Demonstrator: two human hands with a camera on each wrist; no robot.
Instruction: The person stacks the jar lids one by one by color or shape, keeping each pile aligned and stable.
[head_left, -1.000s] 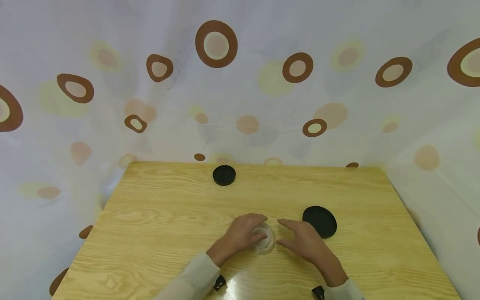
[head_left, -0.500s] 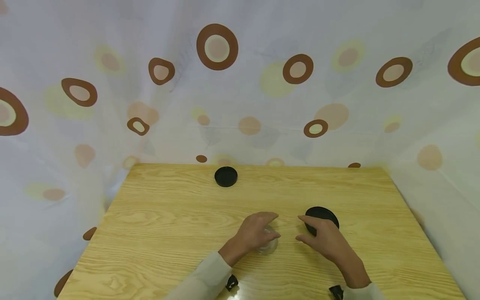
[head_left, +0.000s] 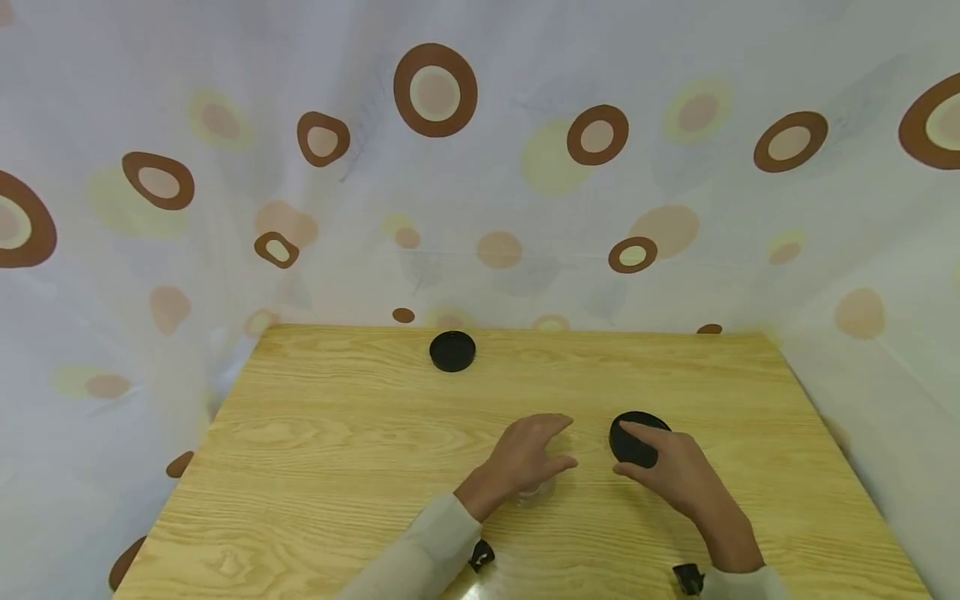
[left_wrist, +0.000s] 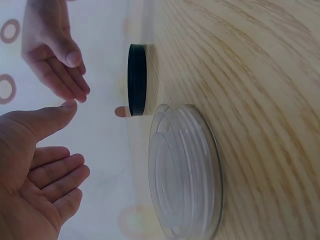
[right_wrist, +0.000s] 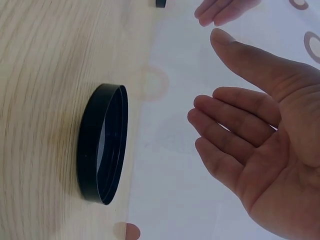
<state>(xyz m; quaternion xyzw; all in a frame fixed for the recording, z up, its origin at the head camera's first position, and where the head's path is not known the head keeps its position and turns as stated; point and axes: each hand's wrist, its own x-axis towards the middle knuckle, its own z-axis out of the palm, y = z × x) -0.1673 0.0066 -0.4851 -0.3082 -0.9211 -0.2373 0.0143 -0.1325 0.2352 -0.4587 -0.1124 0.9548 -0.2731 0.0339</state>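
Hands have slid rightward over the past second and moved apart; the left hand (head_left: 525, 457) now covers most of the shallow, clear, round container (left_wrist: 172, 185) in the head view, and the right hand (head_left: 671, 468) is over the wide black round lid (right_wrist: 91, 145); both are wide, thumbs well off the fingers, and hold nothing. The lid, the container and the smaller-looking black round dish (head_left: 452, 351) haven't budged on the pale yellow wood-grain table (head_left: 337, 392); so I'd say the work is between grips here, no piece picked up.

Container sits about midway between the table's left and right edges, toward the near edge; lid's farther back, off toward the right edge; dish is close to the far edge, a bit left of its middle.

Material-wise, the container is see-through with stepped, ringed sides, glass or plastic, can't tell; the lid has a smooth, thin upright wall and lies hollow side up; behind it all hangs a whitish sheet (head_left: 495, 192) with brown rings and faded blobs.
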